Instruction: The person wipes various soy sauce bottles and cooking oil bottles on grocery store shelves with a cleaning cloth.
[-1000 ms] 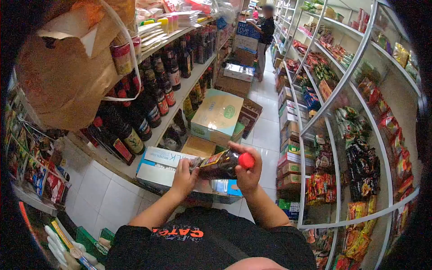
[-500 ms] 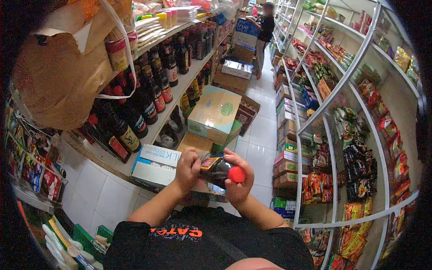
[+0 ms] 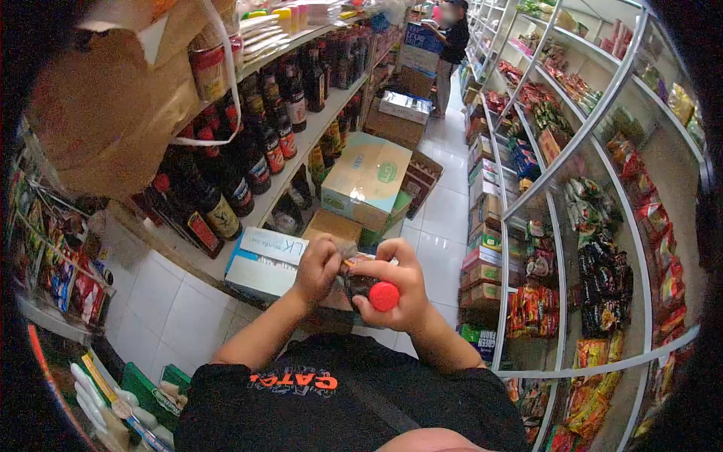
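A dark sauce bottle (image 3: 357,285) with a red cap (image 3: 385,297) lies tilted in front of my chest, its cap end toward me. My right hand (image 3: 403,285) is wrapped round it near the cap, thumb below and fingers above. Closed at the bottle's far end, my left hand (image 3: 319,270) grips a greyish, crumpled rag (image 3: 346,250), which lies against the bottle. Part of the label shows between the hands; the bottle's base is hidden.
Rows of dark bottles (image 3: 260,169) fill the left shelf. Cartons (image 3: 365,181) and a white-blue milk box (image 3: 263,260) stand below it. Shelves of packets (image 3: 602,271) line the right. A brown paper bag (image 3: 105,128) hangs close at upper left. Another person (image 3: 455,41) stands down the aisle.
The bottle has turned so its cap faces me more and sits slightly lower and left. My right hand's fingers have shifted over it. My left hand has risen a little along it.
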Demonstrator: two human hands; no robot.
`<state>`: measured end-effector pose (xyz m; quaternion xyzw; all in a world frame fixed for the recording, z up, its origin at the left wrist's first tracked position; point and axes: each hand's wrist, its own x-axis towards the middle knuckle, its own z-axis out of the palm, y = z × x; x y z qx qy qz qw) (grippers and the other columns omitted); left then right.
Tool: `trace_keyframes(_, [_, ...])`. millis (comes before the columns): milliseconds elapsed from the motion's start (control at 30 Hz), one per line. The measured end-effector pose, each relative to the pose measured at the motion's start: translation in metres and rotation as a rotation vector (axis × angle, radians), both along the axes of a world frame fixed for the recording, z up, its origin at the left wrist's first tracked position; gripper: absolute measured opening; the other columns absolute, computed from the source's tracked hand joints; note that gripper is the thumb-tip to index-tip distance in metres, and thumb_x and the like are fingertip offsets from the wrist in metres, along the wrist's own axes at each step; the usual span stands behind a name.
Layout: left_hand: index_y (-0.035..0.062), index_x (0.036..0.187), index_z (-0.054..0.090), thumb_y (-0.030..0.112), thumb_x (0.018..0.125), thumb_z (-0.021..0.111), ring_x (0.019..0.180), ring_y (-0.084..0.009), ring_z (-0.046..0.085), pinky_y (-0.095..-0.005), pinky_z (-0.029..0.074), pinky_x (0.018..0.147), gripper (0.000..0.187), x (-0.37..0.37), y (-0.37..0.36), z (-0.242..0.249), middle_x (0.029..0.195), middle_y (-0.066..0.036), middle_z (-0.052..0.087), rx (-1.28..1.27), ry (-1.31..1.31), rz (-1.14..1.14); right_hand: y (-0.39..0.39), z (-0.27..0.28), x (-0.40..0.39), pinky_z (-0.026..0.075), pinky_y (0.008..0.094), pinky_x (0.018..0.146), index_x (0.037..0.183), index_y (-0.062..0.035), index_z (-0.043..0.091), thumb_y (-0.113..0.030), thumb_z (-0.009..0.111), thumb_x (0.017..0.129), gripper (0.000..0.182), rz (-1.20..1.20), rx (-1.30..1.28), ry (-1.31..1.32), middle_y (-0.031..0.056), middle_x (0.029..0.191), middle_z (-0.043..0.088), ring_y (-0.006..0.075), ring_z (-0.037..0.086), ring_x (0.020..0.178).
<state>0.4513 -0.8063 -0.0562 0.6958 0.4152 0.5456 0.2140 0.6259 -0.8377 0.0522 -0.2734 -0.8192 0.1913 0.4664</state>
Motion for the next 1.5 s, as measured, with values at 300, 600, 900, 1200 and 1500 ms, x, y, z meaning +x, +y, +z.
trace_keyframes(300, [0.0040,0.079,0.044,0.010,0.081,0.048,0.080,-0.0210,0.044,-0.0300,0.037,0.075,0.008,0.002,-0.035,0.037,0.084,-0.009,0.044,-0.144,-0.378,-0.194,0.002,-0.009,-0.010,0.039,0.0408,0.090,0.091,-0.0029,0.061,-0.016,0.071,0.063,0.032,-0.020,-0.095,0.228,0.0168,0.105,0.053,0.0333,0.052,0.103])
trace_keyframes(600, [0.0012,0.091,0.047,0.018,0.084,0.050,0.083,-0.0302,0.048,-0.0349,0.040,0.075,0.019,-0.001,0.003,-0.035,0.089,-0.016,0.047,-0.385,0.100,0.083,0.007,-0.006,-0.011,0.043,0.0348,0.082,0.092,-0.0005,0.058,-0.017,0.070,0.066,0.033,-0.099,-0.090,0.251,0.0175,0.100,0.058,0.0269,0.056,0.092])
trace_keyframes(900, [0.0025,0.084,0.045,0.012,0.083,0.051,0.079,-0.0191,0.043,-0.0273,0.036,0.074,0.012,0.001,-0.015,0.008,0.084,-0.008,0.043,-0.195,-0.259,-0.155,0.008,-0.012,-0.001,0.046,0.0349,0.078,0.092,-0.0026,0.060,-0.013,0.072,0.062,0.034,-0.103,-0.054,0.279,0.0163,0.096,0.059,0.0279,0.058,0.088])
trace_keyframes(1200, [0.0056,0.122,0.034,0.011,0.090,0.042,0.099,-0.0207,0.052,-0.0328,0.045,0.083,0.034,0.000,-0.013,-0.033,0.110,-0.012,0.050,-0.729,-0.940,-0.194,0.009,-0.032,0.050,0.044,0.0370,0.083,0.083,-0.0001,0.059,-0.008,0.064,0.062,0.023,0.019,-0.223,0.617,0.0188,0.095,0.061,0.0277,0.058,0.090])
trace_keyframes(1500, [0.0048,0.124,0.037,0.020,0.094,0.035,0.099,-0.0215,0.054,-0.0364,0.045,0.085,0.034,0.000,-0.003,-0.032,0.113,-0.012,0.053,-0.921,-0.735,-0.312,-0.019,0.022,0.068,0.046,0.0424,0.080,0.083,-0.0006,0.058,-0.021,0.068,0.068,0.027,0.374,0.147,0.844,0.0166,0.091,0.061,0.0319,0.058,0.088])
